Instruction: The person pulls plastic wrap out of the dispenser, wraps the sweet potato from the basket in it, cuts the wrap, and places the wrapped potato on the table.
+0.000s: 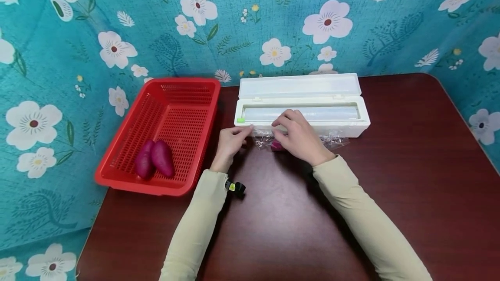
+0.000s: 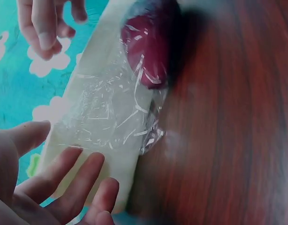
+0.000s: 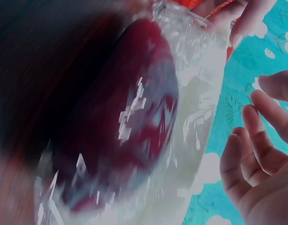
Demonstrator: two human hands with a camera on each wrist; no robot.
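Note:
A white cling film dispenser box (image 1: 358, 130) sits at the back of the table with its lid raised and a film roll (image 1: 332, 113) inside. Clear film (image 2: 99, 110) hangs down the front, over a purple sweet potato (image 3: 130, 117), which lies against the box and is mostly hidden by the right hand in the head view. My left hand (image 1: 230, 144) is at the box's front left edge; its fingertips touch the film there, thumb apart from them. Above the sweet potato, my right hand (image 1: 298, 138) hovers with loosely bent fingers and holds nothing.
On the left stands a red plastic basket (image 1: 187, 120) with two more purple sweet potatoes (image 1: 162, 158) in it. A green slider (image 1: 240, 120) shows at the box's left end. Behind the dark wooden table (image 1: 410, 164) hangs a blue flowered cloth (image 1: 242, 21).

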